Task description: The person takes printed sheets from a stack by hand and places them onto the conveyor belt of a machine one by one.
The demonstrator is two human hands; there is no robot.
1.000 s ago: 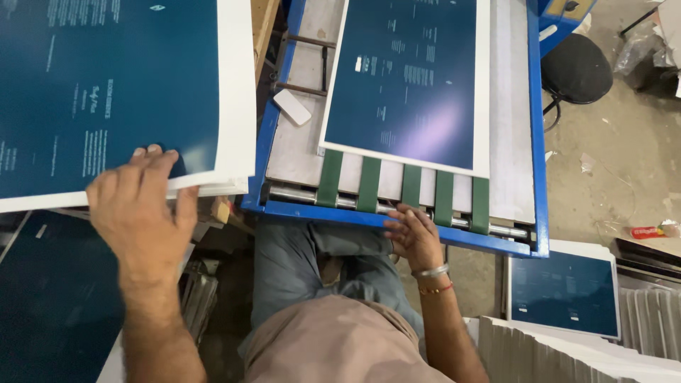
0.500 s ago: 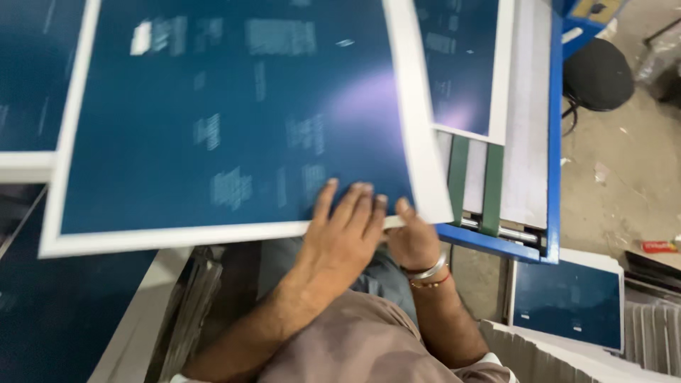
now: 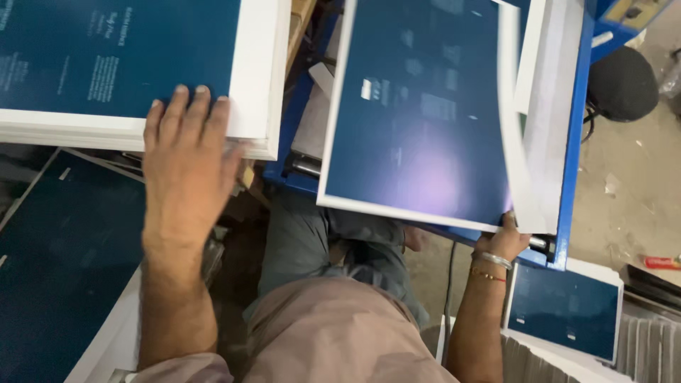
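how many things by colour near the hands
dark blue sheets or stacks: 4 – left stack, moving sheet, lower-left, lower-right
blue machine: 1
black stool: 1
red item: 1
total: 7

The left hand [image 3: 186, 159] lies flat on the corner of a stack of blue sheets [image 3: 128, 64]; the right hand [image 3: 502, 241] pinches the lower edge of one blue sheet [image 3: 418, 113] over the blue-framed machine [image 3: 574, 163]

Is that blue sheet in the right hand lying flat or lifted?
Lifted. The right hand grips the near corner of the blue sheet, whose right edge curls up off the blue machine.
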